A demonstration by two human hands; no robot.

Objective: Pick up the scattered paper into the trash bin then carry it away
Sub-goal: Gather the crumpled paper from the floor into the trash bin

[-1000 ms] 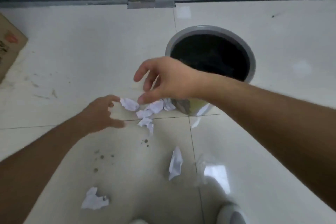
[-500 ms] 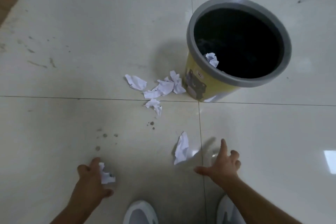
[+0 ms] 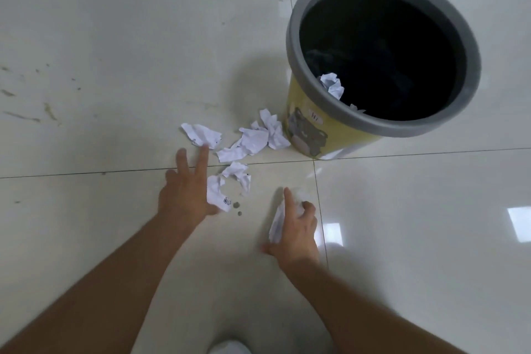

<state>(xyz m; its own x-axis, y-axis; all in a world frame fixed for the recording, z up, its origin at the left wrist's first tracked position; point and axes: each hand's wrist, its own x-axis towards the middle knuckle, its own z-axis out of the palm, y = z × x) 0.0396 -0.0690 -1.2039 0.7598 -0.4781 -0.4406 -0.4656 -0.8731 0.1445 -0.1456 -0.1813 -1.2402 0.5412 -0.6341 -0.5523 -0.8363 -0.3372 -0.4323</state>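
A yellow trash bin [image 3: 321, 135] with a grey rim stands at the upper right, a crumpled paper [image 3: 333, 85] lying inside against its near wall. Several crumpled white papers [image 3: 253, 139] lie scattered on the floor just left of the bin. My left hand [image 3: 186, 190] reaches toward them, a paper ball [image 3: 217, 195] pinched under its thumb and its other fingers spread near the leftmost scrap [image 3: 201, 133]. My right hand [image 3: 296, 227] holds a folded paper [image 3: 277, 223], its index finger pointing forward.
Pale glossy floor tiles with dark grout lines [image 3: 86, 174] run under the papers. Small dark spots [image 3: 237, 205] mark the tile near my left hand. The toe of a white shoe [image 3: 230, 349] shows at the bottom edge.
Both hands closed on the two nearer papers and moved forward toward the cluster beside the bin. The view shifted closer to the bin.
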